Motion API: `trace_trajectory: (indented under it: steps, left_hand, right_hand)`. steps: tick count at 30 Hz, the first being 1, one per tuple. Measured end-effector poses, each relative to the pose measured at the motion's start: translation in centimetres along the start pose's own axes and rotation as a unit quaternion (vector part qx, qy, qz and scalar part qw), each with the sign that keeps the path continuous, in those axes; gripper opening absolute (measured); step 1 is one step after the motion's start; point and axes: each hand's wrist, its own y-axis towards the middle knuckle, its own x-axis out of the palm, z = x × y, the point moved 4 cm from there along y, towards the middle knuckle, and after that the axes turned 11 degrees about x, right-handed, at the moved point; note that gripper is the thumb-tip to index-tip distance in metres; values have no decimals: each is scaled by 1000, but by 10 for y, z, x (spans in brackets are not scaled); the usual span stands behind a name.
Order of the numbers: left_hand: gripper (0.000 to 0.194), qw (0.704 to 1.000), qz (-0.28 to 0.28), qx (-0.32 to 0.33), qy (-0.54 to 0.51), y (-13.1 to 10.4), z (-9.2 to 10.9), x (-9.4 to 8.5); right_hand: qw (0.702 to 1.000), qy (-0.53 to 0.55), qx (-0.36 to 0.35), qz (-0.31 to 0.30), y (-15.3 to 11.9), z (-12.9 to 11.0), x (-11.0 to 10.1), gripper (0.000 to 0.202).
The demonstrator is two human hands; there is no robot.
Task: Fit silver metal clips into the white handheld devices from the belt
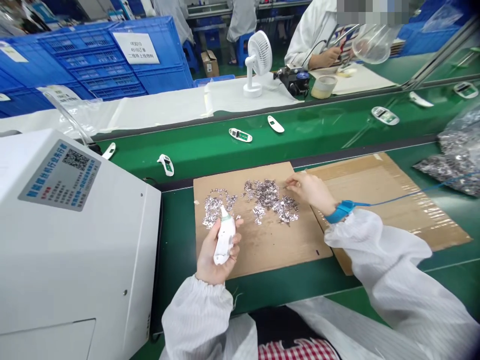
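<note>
My left hand (214, 257) is wrapped round a white ear thermometer (225, 239), its narrow tip pointing away from me. Beneath it lies a sheet of brown cardboard (277, 250) with two loose heaps of small shiny metal pieces. The left heap (212, 211) is just beyond the thermometer's tip; the larger heap (267, 194) lies to the right. At that larger heap's right edge, my right hand (307, 190) has its thumb and fingertips pinched together. Whatever is between those fingertips is too small to make out. A blue wrist strap (340, 212) with a cord circles the right wrist.
A white machine (75, 240) stands at left. Beyond the cardboard, a green conveyor belt (198, 145) carries several white thermometer parts, one an open shell (240, 135). Bags of metal pieces (453, 165) lie at right. A white fan (258, 57) and a co-worker's hand (325, 58) are across.
</note>
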Motion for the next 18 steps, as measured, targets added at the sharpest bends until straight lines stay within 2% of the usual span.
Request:
trace_trajectory:
  steps: [4,9,14,18]
  left_hand:
    - [26,999,-25,6,26,-3,-4,3]
    - [26,999,-29,1,40,-6,-7,3]
    - [27,999,-31,-4,44,-6,-8,3]
    - [26,998,-27,6,52,-5,-8,5]
  right_hand:
    - [999,-19,-38,3,-3,-9,3,16]
    - [997,-42,-60,10,-19,-15,1,27]
    - [998,-33,-58,-3,-31,-2,3,26]
    - [1000,-1,-18,19,-28,9,0,24]
